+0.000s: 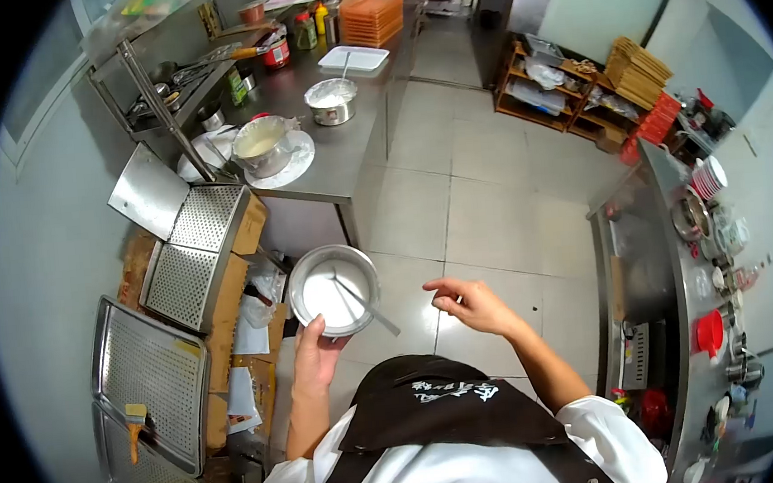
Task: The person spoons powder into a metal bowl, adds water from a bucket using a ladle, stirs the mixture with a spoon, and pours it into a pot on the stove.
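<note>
In the head view, my left hand (pixel 315 354) grips a round metal bowl (pixel 331 256) from its near side, the thumb up by the rim. White contents (pixel 321 296) fill part of the bowl; whether powder or liquid, I cannot tell. A metal spoon (pixel 369 309) leans in it, its handle reaching over the right rim. To the right, my right hand (pixel 473 305) hovers apart from the bowl above the floor. Its index finger is stretched out, the other fingers loosely bent, with nothing visible in them.
Ahead on the left, a steel counter (pixel 357 157) carries a pot of pale mixture (pixel 262 165), another metal pot (pixel 334 114) and a white tray (pixel 354 58). Perforated trays (pixel 157 378) and a brush (pixel 136 429) are at left. A steel shelf unit (pixel 655 248) stands right.
</note>
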Demonstrator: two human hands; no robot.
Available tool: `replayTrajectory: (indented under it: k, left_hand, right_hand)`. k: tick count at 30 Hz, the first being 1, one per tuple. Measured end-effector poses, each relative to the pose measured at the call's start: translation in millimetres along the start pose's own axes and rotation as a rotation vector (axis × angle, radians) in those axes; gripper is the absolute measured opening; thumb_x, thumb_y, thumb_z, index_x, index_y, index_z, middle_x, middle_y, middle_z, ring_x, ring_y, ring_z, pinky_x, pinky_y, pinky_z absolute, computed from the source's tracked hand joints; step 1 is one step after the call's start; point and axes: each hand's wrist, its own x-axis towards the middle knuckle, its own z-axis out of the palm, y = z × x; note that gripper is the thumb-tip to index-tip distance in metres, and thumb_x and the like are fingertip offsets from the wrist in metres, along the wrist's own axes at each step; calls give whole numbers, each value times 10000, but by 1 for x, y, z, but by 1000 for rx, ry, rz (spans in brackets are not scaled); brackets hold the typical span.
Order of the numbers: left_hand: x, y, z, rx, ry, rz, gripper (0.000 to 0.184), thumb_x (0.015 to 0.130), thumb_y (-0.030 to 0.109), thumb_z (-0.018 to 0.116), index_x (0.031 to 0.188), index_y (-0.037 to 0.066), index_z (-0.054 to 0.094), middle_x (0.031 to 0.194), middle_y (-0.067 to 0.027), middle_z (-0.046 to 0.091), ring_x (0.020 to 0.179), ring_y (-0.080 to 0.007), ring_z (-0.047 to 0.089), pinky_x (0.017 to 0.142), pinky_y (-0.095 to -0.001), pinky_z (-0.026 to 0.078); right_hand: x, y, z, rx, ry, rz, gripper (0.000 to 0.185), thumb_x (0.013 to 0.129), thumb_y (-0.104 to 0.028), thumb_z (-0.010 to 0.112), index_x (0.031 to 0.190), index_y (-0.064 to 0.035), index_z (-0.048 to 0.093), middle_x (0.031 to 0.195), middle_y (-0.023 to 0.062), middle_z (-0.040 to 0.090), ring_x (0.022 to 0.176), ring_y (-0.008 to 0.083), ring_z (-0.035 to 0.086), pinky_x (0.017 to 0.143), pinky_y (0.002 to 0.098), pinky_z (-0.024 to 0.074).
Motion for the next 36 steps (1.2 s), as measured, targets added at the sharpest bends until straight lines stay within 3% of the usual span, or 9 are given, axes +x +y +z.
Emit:
replayTrajectory:
  k: [8,11,12,16,21,28,32,35,36]
  left_hand:
    - [111,10,45,31,142,56,531,847,198,619,1296,-6,423,1234,-142,528,1131,-277,528,954,-490,442]
    - [150,6,59,4,164,134,528,856,194,606,1303,-11,415,1261,-151,517,1156,-282,517,970,-506,426]
    - [166,4,58,-28,158,127,643,827,187,639,1369,49,322,1305,-127,452,1168,-267,492,968,-489,433]
    - [213,-8,87,-40,257,245,574,877,209,546,1361,-13,332,1338,-164,459,1233,-324,458,1033,-522,363]
    - [269,-10,130,-105,323,301,680,845,279,598,1391,8,296,1375,-157,418,1275,-310,414,1066,-506,333]
    - [322,-6,135,-108,470,317,611,834,307,634,1328,31,403,1284,-106,521,1140,-247,541,949,-429,462]
    - [341,5,134,-110,436,311,565,818,272,666,1284,24,461,1256,-115,541,1129,-238,549,940,-423,470]
    - [352,12,127,-113,429,293,545,811,255,675,1265,22,483,1253,-126,541,1125,-242,552,929,-416,480]
    - [355,16,129,-125,434,297,547,810,254,677,1265,21,482,1246,-126,544,1118,-242,555,926,-410,483]
  right_hand:
    - [179,59,-77,245,-197,22,330,927,-173,540,1232,-49,535,888,56,660,697,100,570,633,251,490]
    - [274,84,-111,314,-272,-26,347,924,-172,538,1243,-39,516,879,59,661,662,89,551,569,241,470]
    - [306,90,-123,340,-290,-35,350,922,-171,539,1243,-34,511,873,60,661,649,86,545,549,238,462]
    - [427,109,-167,391,-280,-8,357,914,-177,543,1232,-21,495,830,67,656,605,84,523,501,237,434]
    - [575,131,-215,334,-232,54,428,902,-189,559,1274,-20,431,789,72,649,562,90,507,471,239,412]
    - [741,142,-210,553,-105,282,733,872,-165,623,1426,-30,162,788,95,647,537,106,500,464,250,402]
    - [781,148,-198,839,-237,347,900,850,-74,652,1449,-71,-21,795,145,638,525,136,513,442,259,404]
    - [797,139,-190,848,-171,356,526,869,-113,641,1277,-117,308,774,101,638,524,112,503,438,232,411]
    - [804,137,-189,867,-209,357,302,867,-140,652,1090,-120,449,748,58,625,512,100,492,424,227,408]
